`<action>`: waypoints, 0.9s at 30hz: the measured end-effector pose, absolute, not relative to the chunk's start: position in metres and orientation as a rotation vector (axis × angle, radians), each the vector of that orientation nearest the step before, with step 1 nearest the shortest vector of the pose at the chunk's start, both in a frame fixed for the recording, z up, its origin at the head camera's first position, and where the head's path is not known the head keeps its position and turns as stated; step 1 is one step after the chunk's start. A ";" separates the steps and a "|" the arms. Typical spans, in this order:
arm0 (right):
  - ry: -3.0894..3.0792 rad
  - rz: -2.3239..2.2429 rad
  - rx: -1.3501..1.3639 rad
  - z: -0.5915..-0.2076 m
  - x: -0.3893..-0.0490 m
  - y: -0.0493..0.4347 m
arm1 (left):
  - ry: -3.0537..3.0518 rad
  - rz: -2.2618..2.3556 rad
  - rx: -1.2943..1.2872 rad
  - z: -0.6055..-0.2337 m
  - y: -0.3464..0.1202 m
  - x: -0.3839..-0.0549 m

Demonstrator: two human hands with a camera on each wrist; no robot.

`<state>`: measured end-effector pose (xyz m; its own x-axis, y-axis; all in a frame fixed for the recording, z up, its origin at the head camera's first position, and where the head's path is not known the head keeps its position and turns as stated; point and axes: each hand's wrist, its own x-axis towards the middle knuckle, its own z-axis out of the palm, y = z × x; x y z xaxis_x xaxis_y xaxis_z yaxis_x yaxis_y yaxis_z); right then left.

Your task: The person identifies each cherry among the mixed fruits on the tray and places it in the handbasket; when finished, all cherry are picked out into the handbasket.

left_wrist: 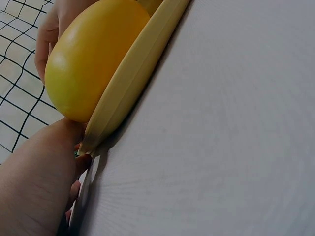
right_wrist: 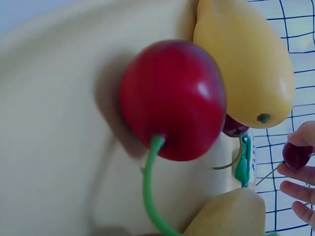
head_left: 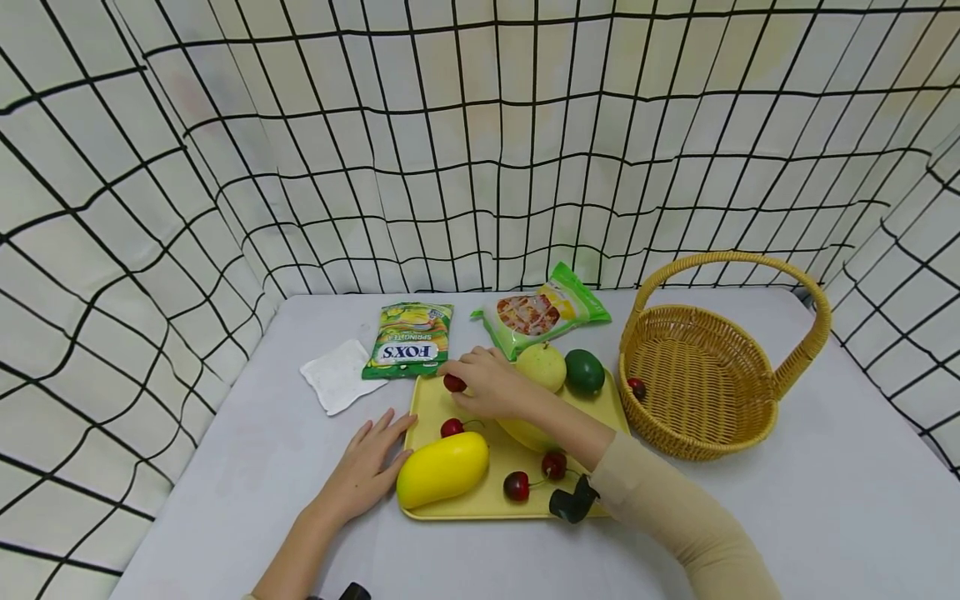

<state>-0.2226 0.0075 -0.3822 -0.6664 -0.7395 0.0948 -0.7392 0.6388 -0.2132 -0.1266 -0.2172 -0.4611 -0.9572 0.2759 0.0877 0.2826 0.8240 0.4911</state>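
My right hand [head_left: 491, 383] pinches a dark red cherry [head_left: 453, 383] between thumb and fingers over the far left corner of the yellow tray [head_left: 495, 502]. In the right wrist view that held cherry [right_wrist: 297, 155] has its stem pointing down and left. My left hand [head_left: 363, 471] lies at the tray's left edge, fingers extended and touching the rim, beside a yellow mango [head_left: 444, 471]. Also on the tray are a cherry [head_left: 452, 427] behind the mango, two near the front, a yellow-green pear [head_left: 542, 367], a dark green avocado [head_left: 585, 372] and a yellow fruit partly hidden under my right forearm.
A wicker basket [head_left: 678, 446] with a tall handle stands right of the tray, one cherry [head_left: 637, 388] inside. Behind the tray lie a green candy bag [head_left: 408, 340] and a green-white snack bag [head_left: 536, 315]. A white packet [head_left: 341, 375] lies left. Black netting surrounds the table.
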 end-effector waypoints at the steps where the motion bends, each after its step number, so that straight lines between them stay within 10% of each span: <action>1: 2.842 -0.378 -1.292 -0.381 -0.221 0.009 | -2.988 -0.806 -0.460 -0.461 -0.217 -0.127; 27: 2.878 -0.554 -1.358 -0.357 -0.191 0.050 | -2.974 -0.801 -0.476 -0.462 -0.218 -0.127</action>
<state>-0.1909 0.0496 -0.3572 -0.6432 -0.7325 0.2231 -0.7629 0.5885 -0.2675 -0.1270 -0.2175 -0.4622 -0.9531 0.2848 0.1024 0.2977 0.8215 0.4864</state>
